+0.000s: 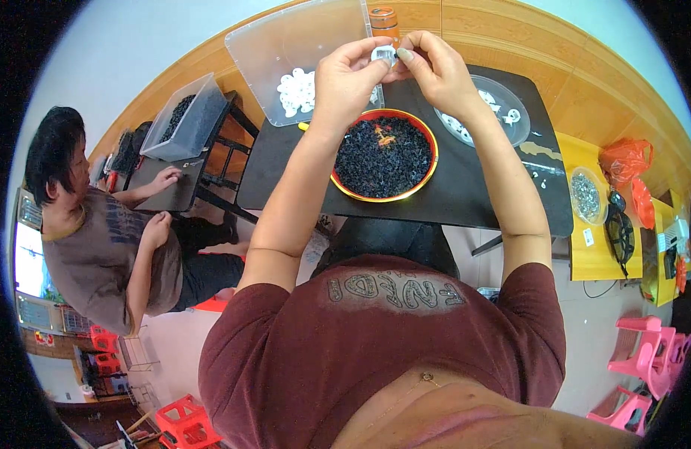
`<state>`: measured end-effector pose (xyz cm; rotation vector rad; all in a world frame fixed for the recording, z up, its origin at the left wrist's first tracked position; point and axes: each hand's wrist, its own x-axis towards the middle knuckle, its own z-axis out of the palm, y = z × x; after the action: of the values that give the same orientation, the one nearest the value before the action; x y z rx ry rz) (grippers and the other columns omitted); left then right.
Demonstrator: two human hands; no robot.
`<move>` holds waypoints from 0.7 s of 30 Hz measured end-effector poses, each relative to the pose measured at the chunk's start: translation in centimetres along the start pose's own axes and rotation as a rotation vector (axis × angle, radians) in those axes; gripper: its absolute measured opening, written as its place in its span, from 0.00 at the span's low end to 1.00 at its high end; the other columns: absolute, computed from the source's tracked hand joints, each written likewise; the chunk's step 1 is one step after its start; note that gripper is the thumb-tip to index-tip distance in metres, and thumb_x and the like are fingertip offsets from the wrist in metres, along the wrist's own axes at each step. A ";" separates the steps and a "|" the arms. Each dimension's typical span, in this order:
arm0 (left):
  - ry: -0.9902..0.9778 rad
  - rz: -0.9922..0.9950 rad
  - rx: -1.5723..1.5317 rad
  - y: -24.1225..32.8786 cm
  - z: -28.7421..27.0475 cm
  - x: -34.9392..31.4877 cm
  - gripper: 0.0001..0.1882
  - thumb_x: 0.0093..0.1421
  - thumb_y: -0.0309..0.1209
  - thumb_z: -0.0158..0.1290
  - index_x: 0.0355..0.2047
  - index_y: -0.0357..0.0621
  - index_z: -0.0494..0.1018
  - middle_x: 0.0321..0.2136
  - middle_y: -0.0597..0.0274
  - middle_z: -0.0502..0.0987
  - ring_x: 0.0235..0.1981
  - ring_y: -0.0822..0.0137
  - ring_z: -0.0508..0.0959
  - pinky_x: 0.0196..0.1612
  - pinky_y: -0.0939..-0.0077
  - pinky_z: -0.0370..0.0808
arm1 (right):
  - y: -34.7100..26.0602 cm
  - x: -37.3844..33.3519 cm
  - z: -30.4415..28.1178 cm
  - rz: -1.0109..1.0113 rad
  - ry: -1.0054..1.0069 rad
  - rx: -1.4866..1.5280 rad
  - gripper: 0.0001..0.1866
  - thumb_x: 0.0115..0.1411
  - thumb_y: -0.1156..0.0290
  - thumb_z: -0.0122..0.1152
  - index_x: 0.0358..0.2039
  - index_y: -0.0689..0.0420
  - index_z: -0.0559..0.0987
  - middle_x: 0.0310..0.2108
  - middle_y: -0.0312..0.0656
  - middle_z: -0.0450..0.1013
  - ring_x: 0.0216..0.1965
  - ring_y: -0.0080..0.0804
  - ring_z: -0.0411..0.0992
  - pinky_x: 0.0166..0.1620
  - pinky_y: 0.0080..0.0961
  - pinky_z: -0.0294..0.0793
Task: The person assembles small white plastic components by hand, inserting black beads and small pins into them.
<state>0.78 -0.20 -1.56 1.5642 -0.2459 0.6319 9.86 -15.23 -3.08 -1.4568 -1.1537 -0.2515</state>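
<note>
Wood-panelled wall point(502, 37) behind a dark table point(465, 194); at the table's far left corner stands a clear plastic bin point(274, 45) with white rounded pieces point(296, 92) heaped inside; midway along the near edge lies a round red bowl with a yellow rim point(384, 200), filled with small black pieces point(379, 165); toward the far right corner rests a clear round tray point(520, 96) carrying white parts point(512, 116); an orange jar point(384, 21) stands by the middle of the far edge, directly behind the hands; the left forearm covers part of the bin, and the right forearm crosses the tray's left side; beyond the table's left edge, a co-worker point(109, 232) sits at a smaller table point(162, 183) bearing a clear tub point(199, 112).

White rounded piece point(383, 54), raised above the far edge between the two hands; its middle looks grey and finely lined, its outline pale; the left hand point(345, 78) pinches it between thumb and fingers; the right hand point(439, 75) has its fingertips closed together at the piece's right side, where a tiny dark detail is too small to identify.
</note>
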 end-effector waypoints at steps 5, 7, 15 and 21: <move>0.013 -0.021 0.032 0.4 0.2 -0.3 0.18 0.58 0.17 0.53 0.50 0.33 0.75 0.32 0.59 0.80 0.32 0.70 0.83 0.39 0.80 0.82 | -0.2 -0.1 0.2 -0.212 0.070 -0.292 0.05 0.62 0.73 0.53 0.37 0.60 0.73 0.34 0.49 0.71 0.38 0.48 0.73 0.41 0.37 0.73; 0.003 -0.006 0.074 0.3 0.1 -0.3 0.17 0.59 0.18 0.51 0.50 0.33 0.76 0.33 0.58 0.80 0.32 0.69 0.83 0.39 0.79 0.82 | -0.2 -0.1 0.3 -0.248 0.074 -0.325 0.04 0.62 0.74 0.53 0.37 0.60 0.72 0.35 0.49 0.71 0.38 0.48 0.72 0.41 0.38 0.73; -0.006 -0.018 0.011 0.6 0.2 -0.6 0.16 0.64 0.21 0.48 0.51 0.34 0.76 0.41 0.56 0.77 0.36 0.67 0.82 0.41 0.79 0.82 | -0.2 -0.1 0.2 -0.403 0.097 -0.487 0.05 0.63 0.76 0.55 0.38 0.61 0.71 0.33 0.46 0.70 0.35 0.42 0.74 0.39 0.33 0.74; -0.022 0.035 0.092 1.0 0.1 -1.0 0.15 0.65 0.24 0.51 0.51 0.36 0.76 0.40 0.59 0.77 0.36 0.69 0.82 0.42 0.80 0.81 | -0.9 -0.1 0.2 -0.424 0.081 -0.537 0.06 0.59 0.78 0.54 0.38 0.61 0.69 0.35 0.51 0.69 0.38 0.53 0.72 0.39 0.42 0.75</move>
<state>-0.50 -0.62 -1.21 1.6588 -0.2646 0.6614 9.07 -15.30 -2.65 -1.6210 -1.3857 -0.9666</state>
